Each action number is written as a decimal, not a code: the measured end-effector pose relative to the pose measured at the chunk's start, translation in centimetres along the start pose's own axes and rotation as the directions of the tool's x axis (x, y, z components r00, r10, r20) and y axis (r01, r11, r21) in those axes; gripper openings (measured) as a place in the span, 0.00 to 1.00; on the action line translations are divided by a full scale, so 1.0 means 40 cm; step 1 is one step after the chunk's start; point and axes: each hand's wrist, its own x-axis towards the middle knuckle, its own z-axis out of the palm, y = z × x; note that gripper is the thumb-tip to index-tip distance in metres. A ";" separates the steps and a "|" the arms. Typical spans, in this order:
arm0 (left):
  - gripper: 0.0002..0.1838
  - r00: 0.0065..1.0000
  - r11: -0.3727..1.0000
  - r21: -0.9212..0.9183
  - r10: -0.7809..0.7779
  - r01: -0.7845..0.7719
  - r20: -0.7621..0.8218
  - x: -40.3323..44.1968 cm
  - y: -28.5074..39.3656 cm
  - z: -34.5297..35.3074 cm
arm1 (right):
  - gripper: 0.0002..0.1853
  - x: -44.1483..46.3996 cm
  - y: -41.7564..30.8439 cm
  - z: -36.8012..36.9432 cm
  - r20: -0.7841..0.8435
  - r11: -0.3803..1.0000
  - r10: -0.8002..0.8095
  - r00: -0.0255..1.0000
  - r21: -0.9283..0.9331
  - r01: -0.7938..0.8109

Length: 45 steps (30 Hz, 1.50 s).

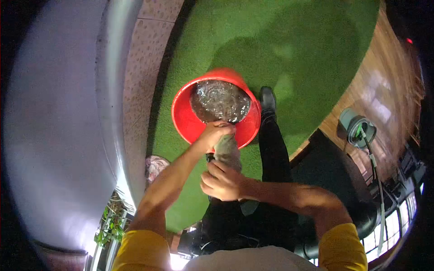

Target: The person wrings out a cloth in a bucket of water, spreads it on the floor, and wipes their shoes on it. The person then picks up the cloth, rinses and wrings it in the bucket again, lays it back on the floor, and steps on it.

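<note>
A: What's the biggest thing we can see?
B: The green carpet (307,113) under us. Next is the big grey panel (54,113), over at nine o'clock.
A: And after that?
B: Our red bucket (184,113), near the middle. It has dark, shiny water (221,97) in it. A smaller grey pail (347,121) sits at about three o'clock from it.
A: Where are our hands?
B: Both at the bucket's six o'clock. Our right hand (226,183) is lower, close to us. Our left hand (216,133) is higher, by the near rim.
A: What do they have?
B: A grey-green cloth (227,149), bunched up long between them. Our left fingers wrap its top end. Our right fingers curl side by side round the bottom end. Some tips are hidden, so we can't tell how hard they press.
A: Which part of the job is this?
B: We think we're squeezing or twisting the cloth, but we can't make out drips.
A: What does the next move need?
B: A good hold on both ends, we'd say, with the cloth over the bucket to catch drips.
</note>
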 end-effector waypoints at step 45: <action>0.18 0.875 0.764 -0.540 0.067 -0.354 -0.479 -0.248 -0.133 -0.019 | 0.10 -0.054 0.051 -0.179 -0.134 0.800 0.435 0.891 0.512 -0.313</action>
